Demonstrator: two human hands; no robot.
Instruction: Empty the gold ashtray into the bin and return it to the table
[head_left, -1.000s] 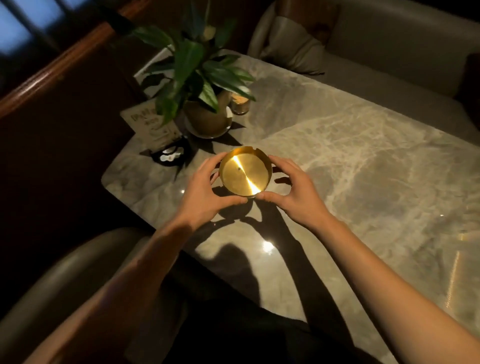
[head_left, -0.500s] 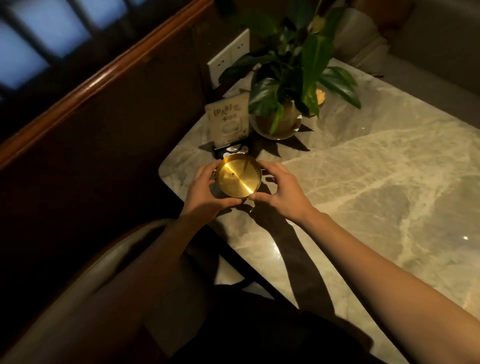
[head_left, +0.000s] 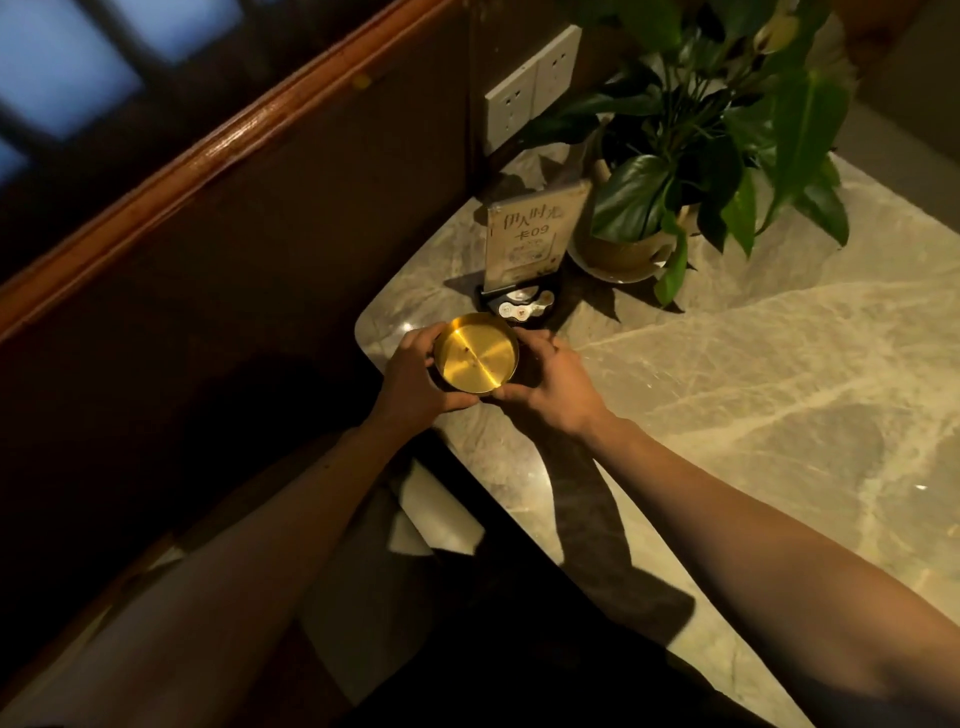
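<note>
The round gold ashtray is held between both hands near the rounded left corner of the marble table. My left hand wraps its left rim and my right hand grips its right side. A small dark speck lies on the shiny inner floor of the ashtray. I cannot tell whether its base touches the tabletop. No bin is in view.
Just behind the ashtray stands a table card on a black base. A potted green plant sits to its right. A dark wood wall with a rail and white wall sockets runs along the left.
Both hands have carried the ashtray from the middle of the table toward the left corner, close to the table card. The view has swung left with them.
</note>
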